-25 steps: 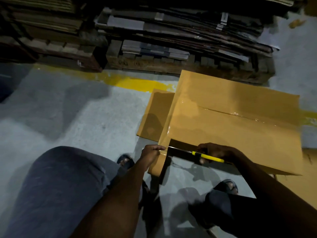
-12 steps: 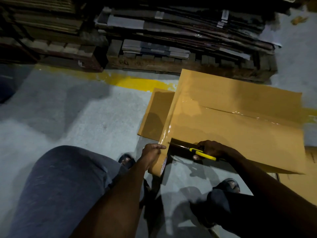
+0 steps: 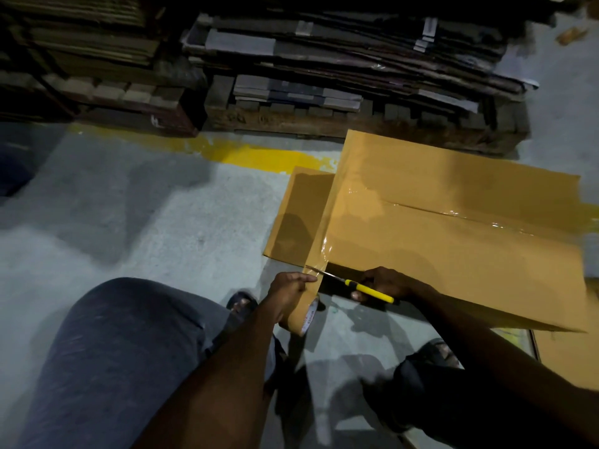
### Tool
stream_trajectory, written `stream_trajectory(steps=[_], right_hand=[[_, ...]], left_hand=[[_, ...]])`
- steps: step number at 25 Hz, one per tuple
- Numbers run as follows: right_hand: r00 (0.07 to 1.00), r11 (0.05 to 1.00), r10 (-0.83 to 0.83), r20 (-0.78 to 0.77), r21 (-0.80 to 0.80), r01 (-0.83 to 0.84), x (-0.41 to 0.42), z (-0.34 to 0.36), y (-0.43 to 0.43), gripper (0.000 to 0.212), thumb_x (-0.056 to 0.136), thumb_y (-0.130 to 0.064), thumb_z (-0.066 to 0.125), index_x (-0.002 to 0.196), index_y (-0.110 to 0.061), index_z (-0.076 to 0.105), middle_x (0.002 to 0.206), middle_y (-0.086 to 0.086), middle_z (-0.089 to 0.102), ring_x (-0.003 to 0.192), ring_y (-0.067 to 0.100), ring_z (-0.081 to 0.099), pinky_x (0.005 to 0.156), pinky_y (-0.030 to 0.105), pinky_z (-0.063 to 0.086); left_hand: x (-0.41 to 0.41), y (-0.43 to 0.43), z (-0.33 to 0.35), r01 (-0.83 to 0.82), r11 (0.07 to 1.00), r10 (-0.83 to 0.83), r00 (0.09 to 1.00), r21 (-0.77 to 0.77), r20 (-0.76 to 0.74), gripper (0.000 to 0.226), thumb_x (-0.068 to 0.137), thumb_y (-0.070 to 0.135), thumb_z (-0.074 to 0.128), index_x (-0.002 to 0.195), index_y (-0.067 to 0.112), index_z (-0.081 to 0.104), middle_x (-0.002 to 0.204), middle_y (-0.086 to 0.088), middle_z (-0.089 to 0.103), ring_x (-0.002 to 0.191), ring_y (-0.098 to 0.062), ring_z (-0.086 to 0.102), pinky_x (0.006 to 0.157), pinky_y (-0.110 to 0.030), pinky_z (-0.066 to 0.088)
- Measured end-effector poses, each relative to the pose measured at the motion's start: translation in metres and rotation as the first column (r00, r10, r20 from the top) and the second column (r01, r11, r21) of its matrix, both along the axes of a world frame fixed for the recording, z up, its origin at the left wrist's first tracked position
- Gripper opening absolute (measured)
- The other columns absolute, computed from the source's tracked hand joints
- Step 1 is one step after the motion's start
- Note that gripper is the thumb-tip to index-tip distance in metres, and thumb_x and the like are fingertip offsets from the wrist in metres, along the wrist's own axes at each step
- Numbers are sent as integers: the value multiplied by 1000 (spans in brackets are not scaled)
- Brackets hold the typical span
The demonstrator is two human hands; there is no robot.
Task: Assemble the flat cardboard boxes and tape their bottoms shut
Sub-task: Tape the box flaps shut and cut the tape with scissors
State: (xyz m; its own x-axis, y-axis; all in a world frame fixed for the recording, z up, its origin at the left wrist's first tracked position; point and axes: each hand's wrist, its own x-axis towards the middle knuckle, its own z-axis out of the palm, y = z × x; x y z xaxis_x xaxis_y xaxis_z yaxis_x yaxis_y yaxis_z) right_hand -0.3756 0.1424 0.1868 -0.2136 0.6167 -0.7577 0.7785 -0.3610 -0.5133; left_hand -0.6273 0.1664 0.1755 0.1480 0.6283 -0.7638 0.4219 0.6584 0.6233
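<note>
At the box (image 3: 453,241) corner: your right hand (image 3: 385,283), gripping the knife (image 3: 369,290), is now reaching the tape (image 3: 322,251); left hand (image 3: 288,293) is gripping the roll (image 3: 306,319); seam probably finishing.

A grey concrete floor (image 3: 136,228) fills the near ground, crossed by a worn yellow painted line (image 3: 259,155). Beyond the line stand two wooden pallets: one in the middle (image 3: 291,123) and a darker one to the left (image 3: 129,108), just beside each other. Each carries a pile of dark flattened sheets (image 3: 356,50). A small brown scrap (image 3: 572,35) lies on the floor at the far right.
</note>
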Motion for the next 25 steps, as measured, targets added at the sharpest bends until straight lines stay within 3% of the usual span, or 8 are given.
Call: stream_trajectory(steps=[2,5,9,14,18,20,22,25], right_hand=[[1000,1000,9,-8,3,-9,-5,-2,4,32,78,-60,73,95,-34,69,99,0,71,91,17,65,79,31,50],[999,1000,11,-45,2,-11,-8,-2,7,19,78,-57,75,85,-44,63,96,-5,71,83,9,65,68,21,47],[997,1000,-27,-78,-13,26,-7,-6,6,35,71,-56,80,91,-29,71,94,2,74,80,16,71,63,21,51],[999,996,55,-2,68,-54,-5,-6,8,35,72,-47,84,95,-26,69,97,0,72,91,18,66,75,28,49],[992,992,127,17,-12,-127,-9,-13,1,38,63,-55,87,74,-23,69,67,-5,70,58,10,64,54,25,48],[991,991,131,34,13,-131,-10,-14,-4,39,63,-55,87,81,-26,66,69,-9,67,62,8,62,52,22,44],[984,984,162,74,58,-167,-7,-10,-8,42,64,-55,86,91,-30,65,75,-14,62,72,8,59,57,23,41],[988,984,142,60,103,-148,2,7,-14,43,63,-51,89,94,-38,63,73,-22,57,70,-3,53,56,15,35]], left_hand=[[0,0,1,13,1000,-13,1000,13,-11,41,87,1,48,81,30,76,122,-3,62,108,-30,54,99,-42,44],[-1,-1,0,31,999,-31,999,26,-28,40,87,2,48,83,30,76,124,-2,61,110,-29,53,102,-44,42],[1,-1,0,45,999,-44,998,27,-47,42,87,2,47,81,32,76,126,-2,61,110,-28,54,103,-45,42],[3,-1,4,40,999,-39,997,22,-64,33,89,2,49,100,18,76,119,0,63,106,-22,54,93,-31,42],[-1,-5,0,62,998,-63,983,-13,-170,20,85,10,60,92,17,78,112,0,69,108,-22,59,91,-25,44],[-3,-3,1,124,992,-130,957,-39,-260,14,79,18,69,90,17,78,106,1,69,103,-22,60,89,-26,46],[-3,3,6,236,970,-244,910,-66,-336,21,71,22,76,90,13,77,99,1,69,95,-20,61,86,-26,46],[-5,14,27,416,906,-412,823,-78,-391,30,65,26,79,91,10,76,100,-2,71,92,-19,63,87,-30,51]])
